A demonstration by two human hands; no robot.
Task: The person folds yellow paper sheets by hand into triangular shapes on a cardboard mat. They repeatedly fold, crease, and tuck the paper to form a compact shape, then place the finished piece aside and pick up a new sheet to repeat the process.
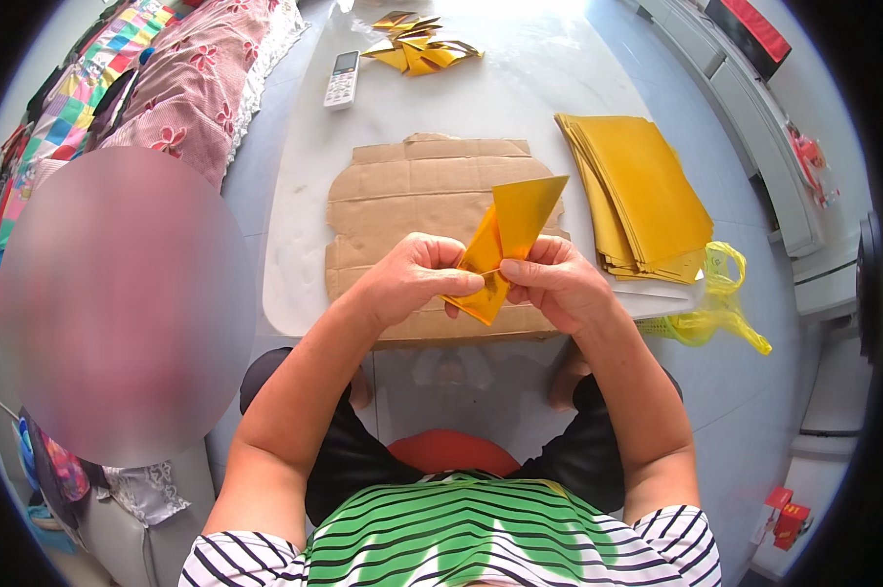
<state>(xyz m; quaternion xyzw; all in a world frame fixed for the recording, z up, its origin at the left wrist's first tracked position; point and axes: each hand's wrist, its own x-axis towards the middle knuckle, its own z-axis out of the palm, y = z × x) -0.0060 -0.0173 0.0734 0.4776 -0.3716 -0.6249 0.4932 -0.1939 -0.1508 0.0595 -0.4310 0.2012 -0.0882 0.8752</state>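
Note:
A partly folded sheet of gold foil paper [521, 220] is held between my two hands above a flattened piece of brown cardboard [412, 183]. My left hand [419, 279] pinches its lower left part, thumb on top. On the other side, my right hand [559, 277] grips it with the thumb near the middle crease. Two flaps point up and away from me, and a pointed end faces down towards me. The fingers beneath the paper are largely hidden.
A stack of gold paper sheets [639, 191] lies at the right of the white table [302, 169]. Folded gold paper pieces [423, 51] and a white remote control [342, 79] are at the back. A yellow plastic bag [724, 293] hangs by the right corner.

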